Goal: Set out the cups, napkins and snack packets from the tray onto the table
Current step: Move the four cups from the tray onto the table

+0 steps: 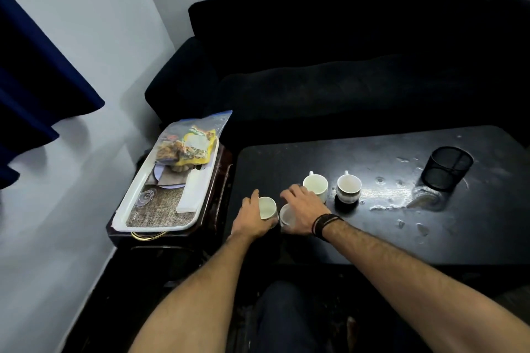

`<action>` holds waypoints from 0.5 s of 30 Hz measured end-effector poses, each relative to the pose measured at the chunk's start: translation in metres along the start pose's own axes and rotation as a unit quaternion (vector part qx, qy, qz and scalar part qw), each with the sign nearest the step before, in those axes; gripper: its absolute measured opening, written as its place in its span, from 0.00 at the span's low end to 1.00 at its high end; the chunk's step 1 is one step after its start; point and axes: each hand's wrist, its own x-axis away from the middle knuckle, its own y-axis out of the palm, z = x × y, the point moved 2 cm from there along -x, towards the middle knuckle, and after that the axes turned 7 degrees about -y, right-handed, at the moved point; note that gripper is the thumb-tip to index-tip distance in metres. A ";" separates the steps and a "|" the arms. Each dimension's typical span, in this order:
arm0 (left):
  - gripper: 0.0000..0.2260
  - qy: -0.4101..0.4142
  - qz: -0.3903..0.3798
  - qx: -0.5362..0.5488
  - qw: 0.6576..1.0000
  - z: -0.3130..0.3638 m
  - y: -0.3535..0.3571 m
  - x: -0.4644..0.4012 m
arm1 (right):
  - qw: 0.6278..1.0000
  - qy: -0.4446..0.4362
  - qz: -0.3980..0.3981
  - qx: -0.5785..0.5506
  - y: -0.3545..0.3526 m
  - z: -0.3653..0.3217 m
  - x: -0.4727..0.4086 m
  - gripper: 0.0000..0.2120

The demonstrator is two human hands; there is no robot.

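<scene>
Head view, looking down over both forearms. Black bench (pixel 372 157) ahead, dark sofa (pixel 329 51) beyond it. Four white cups on the bench's near-left part: near-left cup (pixel 267 207) in the left hand (pixel 250 219), fingers curled round its side; second cup (pixel 287 216) just beside it, under the right hand (pixel 304 210), fingers wrapped over its far side, apparently clamped on it, though the palm hides the contact. Dark bands (pixel 325 223) on the right wrist. Third cup (pixel 315 186) just past the right hand's knuckles, handle pointing away. Fourth cup (pixel 348 188) to its right, standing apart, on a dark coaster (pixel 346 205). Black mesh pot (pixel 447 167) well to the right, wet smears near it.

White tray (pixel 160 225) left of the bench, on a dark side stand (pixel 220 180). In the tray: clear bag of snack packets (pixel 186 146) at the far end, woven mat (pixel 160 209) at the near end, a small clear glass piece (pixel 146 196) lying on it, a white folded napkin (pixel 193 189) along the right edge. Blue curtain (pixel 34 71) at far left.
</scene>
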 end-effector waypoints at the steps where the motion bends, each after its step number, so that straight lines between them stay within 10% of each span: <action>1: 0.47 -0.015 0.007 0.010 1.000 0.001 0.000 -0.001 | 0.999 0.041 0.011 -0.024 0.001 -0.001 0.002 0.37; 15: 0.29 -0.025 -0.016 -0.001 1.000 0.009 0.005 0.000 | 0.984 0.156 0.002 -0.088 0.029 -0.022 0.005 0.19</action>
